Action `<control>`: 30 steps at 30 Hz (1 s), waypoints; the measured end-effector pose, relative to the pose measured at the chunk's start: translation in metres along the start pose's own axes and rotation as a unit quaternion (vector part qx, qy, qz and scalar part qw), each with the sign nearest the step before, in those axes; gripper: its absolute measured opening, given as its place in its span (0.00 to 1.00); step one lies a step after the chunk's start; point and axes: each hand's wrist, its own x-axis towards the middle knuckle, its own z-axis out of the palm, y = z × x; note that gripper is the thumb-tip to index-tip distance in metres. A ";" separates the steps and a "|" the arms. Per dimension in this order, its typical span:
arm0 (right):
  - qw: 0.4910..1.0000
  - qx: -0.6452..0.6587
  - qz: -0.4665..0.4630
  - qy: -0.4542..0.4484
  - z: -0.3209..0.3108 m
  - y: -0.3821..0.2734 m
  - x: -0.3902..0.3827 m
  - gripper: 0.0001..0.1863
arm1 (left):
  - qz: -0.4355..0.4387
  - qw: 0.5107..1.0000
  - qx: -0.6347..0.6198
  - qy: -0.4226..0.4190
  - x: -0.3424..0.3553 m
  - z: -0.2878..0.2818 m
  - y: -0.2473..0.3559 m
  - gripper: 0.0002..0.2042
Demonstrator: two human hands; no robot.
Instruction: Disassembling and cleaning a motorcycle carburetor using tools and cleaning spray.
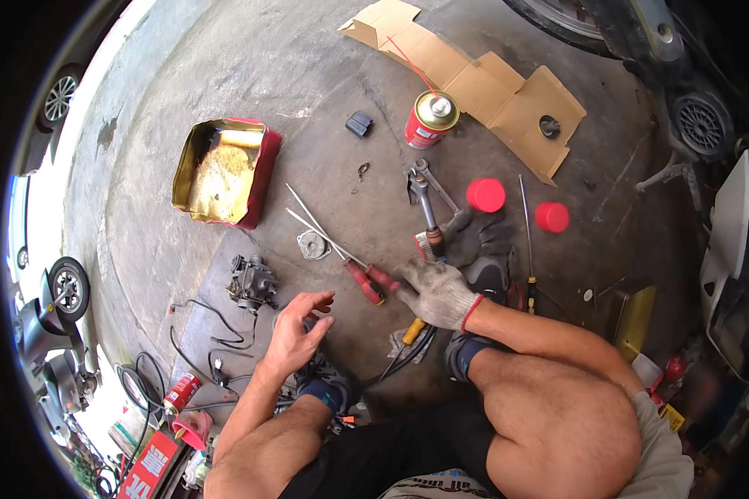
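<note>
My left hand (298, 337) is bare and holds nothing. Its fingers are bent, with the thumb apart, above my left shoe and close to a dark carburetor (253, 283) on the floor. A grey-white work glove covers my right hand (438, 293), whose fingers close on the red handle of a screwdriver (381, 278); the grip is partly hidden. Beside it lies a second red-handled screwdriver (364, 281), their shafts close together. A round metal cover (313, 244) rests by the shafts. A socket wrench (429, 208) and an open-end wrench (441, 187) lie beyond my right hand.
Farther off stand a red-and-gold cut-open tin (262, 179) and a spray can (431, 119) with a red straw. Flattened cardboard (508, 96) holds a black round part (549, 126). Two red caps (485, 195) and a long screwdriver (527, 241) lie right. Black cables (216, 337) spread left.
</note>
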 end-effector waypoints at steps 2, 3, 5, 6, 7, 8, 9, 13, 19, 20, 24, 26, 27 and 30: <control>0.989 0.128 0.043 -0.064 -0.001 0.008 -0.008 0.17 | -0.009 0.998 -0.004 -0.070 0.011 0.011 0.008 0.21; 0.989 0.124 0.045 -0.059 -0.014 0.007 -0.004 0.17 | -0.003 0.997 -0.002 -0.071 0.016 0.017 0.009 0.21; 0.865 0.393 0.169 -0.264 -0.042 -0.007 0.014 0.15 | -0.073 0.979 -0.144 -0.127 0.020 0.026 0.006 0.21; 0.811 0.476 0.205 -0.272 -0.042 -0.008 0.013 0.15 | -0.059 0.978 -0.147 -0.137 0.027 0.032 0.013 0.21; 0.802 0.513 0.188 -0.241 -0.028 -0.006 0.009 0.15 | -0.100 0.959 -0.208 -0.165 0.034 0.038 0.020 0.20; 0.791 0.550 0.167 -0.210 -0.017 -0.005 0.007 0.15 | -0.144 0.934 -0.265 -0.192 0.039 0.042 0.026 0.20; 0.731 0.610 0.192 -0.239 -0.016 -0.012 0.014 0.15 | -0.152 0.937 -0.236 -0.210 0.040 0.039 0.026 0.16; 0.657 0.688 0.200 -0.236 -0.014 -0.007 0.010 0.14 | -0.154 0.946 -0.227 -0.176 0.044 0.048 0.016 0.06; 0.793 0.552 0.159 -0.200 -0.015 0.002 -0.005 0.13 | -0.151 0.944 -0.222 -0.194 0.040 0.058 0.003 0.08; 0.793 0.553 0.158 -0.200 -0.017 0.006 -0.005 0.13 | -0.172 0.942 -0.221 -0.187 0.040 0.057 -0.001 0.10; 0.766 0.590 0.218 -0.133 -0.024 0.033 -0.006 0.13 | -0.165 0.957 -0.175 -0.162 0.042 0.056 0.001 0.11; 0.830 0.508 0.227 -0.046 -0.030 0.047 -0.007 0.12 | -0.141 0.964 -0.166 -0.156 0.042 0.056 -0.007 0.12; 0.841 0.472 0.262 -0.036 -0.046 0.048 -0.001 0.12 | -0.146 0.964 -0.164 -0.151 0.041 0.054 -0.010 0.12; 0.879 0.369 0.295 0.059 -0.066 0.071 -0.006 0.10 | -0.119 0.971 -0.140 -0.152 0.043 0.054 -0.011 0.12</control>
